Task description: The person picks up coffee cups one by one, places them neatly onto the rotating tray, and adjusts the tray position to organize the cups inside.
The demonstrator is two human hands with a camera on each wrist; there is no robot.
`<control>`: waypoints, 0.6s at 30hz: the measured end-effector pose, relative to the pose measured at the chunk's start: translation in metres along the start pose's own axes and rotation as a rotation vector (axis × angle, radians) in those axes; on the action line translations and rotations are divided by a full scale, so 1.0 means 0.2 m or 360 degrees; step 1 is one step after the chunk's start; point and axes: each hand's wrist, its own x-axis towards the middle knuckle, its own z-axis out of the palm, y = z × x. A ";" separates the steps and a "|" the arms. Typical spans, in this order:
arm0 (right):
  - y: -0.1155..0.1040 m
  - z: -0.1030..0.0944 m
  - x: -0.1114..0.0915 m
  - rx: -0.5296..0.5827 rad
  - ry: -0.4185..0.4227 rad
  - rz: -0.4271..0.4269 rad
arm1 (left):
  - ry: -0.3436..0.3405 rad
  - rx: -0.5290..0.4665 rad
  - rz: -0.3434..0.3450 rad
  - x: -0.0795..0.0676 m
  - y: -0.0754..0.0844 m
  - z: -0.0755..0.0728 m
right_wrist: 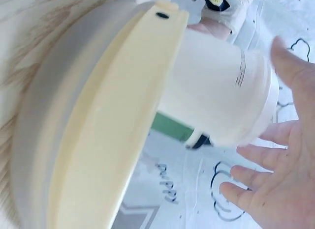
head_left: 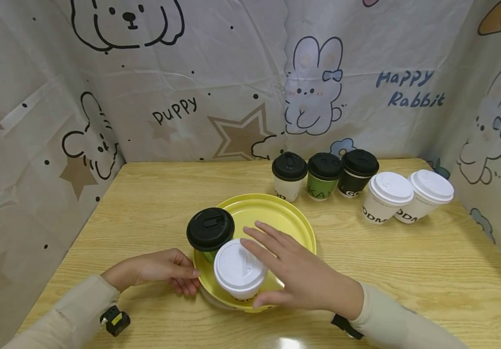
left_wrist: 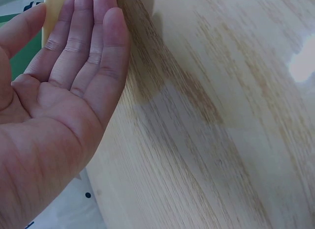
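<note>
A round yellow tray [head_left: 291, 220] lies on the wooden table, with two paper cups upright at its near left. One is a green cup with a black lid [head_left: 210, 229]. In front of it stands a white cup with a white lid [head_left: 238, 269]. My left hand [head_left: 163, 269] pinches the tray's left rim, thumb on top and fingers below. Spread wide, my right hand [head_left: 305, 271] hovers at the white cup's right side, fingers overlapping its lid in the head view. The right wrist view shows a gap between those fingers and the white cup [right_wrist: 211, 86].
Along the back right stand a white cup with a black lid [head_left: 289, 177], a green cup [head_left: 322, 177], a black cup [head_left: 357, 173] and two white-lidded cups [head_left: 387, 196]. Printed cloth [head_left: 233, 72] hangs behind the table [head_left: 146, 203] and at both sides.
</note>
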 end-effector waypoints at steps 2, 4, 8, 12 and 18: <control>0.03 0.00 -0.04 -0.0007 0.0012 0.0030 | -0.0003 -0.0001 0.0006 0.00 0.00 0.00; 0.06 -0.01 -0.07 -0.0017 0.0019 0.0067 | -0.0011 -0.0005 0.0013 0.01 -0.01 0.00; 0.14 -0.02 -0.17 -0.0068 0.0005 0.0174 | -0.0017 -0.0014 0.0016 0.01 -0.01 -0.01; 0.23 0.01 -0.27 -0.0121 -0.0065 0.0285 | -0.0015 -0.0020 0.0011 0.01 -0.01 -0.01; 0.32 0.04 -0.38 -0.0096 -0.0251 0.0446 | -0.0010 -0.0014 0.0011 0.01 -0.01 0.00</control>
